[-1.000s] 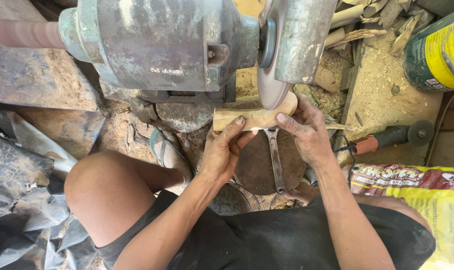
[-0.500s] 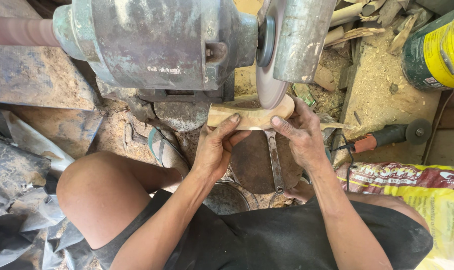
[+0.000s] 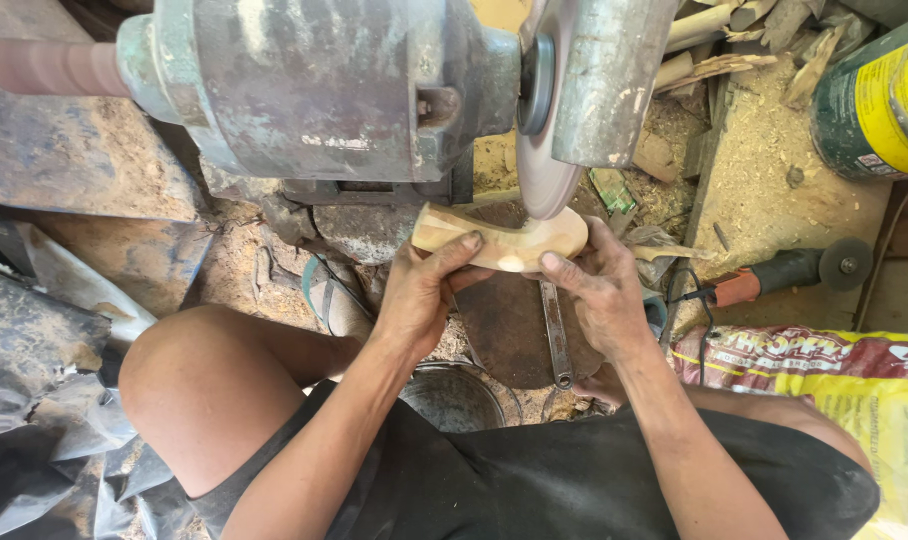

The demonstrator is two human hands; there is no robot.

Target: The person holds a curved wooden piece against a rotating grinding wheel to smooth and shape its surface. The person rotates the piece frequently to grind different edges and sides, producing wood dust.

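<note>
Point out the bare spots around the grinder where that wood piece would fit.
Roomiest: the sawdust-covered board between the angle grinder and the yellow can. Crowded: under the grinding disc, where the left hand, right hand and wood piece meet.

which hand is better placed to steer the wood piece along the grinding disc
Probably right. The right hand grips the wooden piece at the end directly beneath the grinding disc; the left hand holds the far end, away from the disc.

Pale tan wood piece (image 3: 499, 237); grey grinder (image 3: 324, 90); yellow-green can (image 3: 879, 95) (dusty).
</note>
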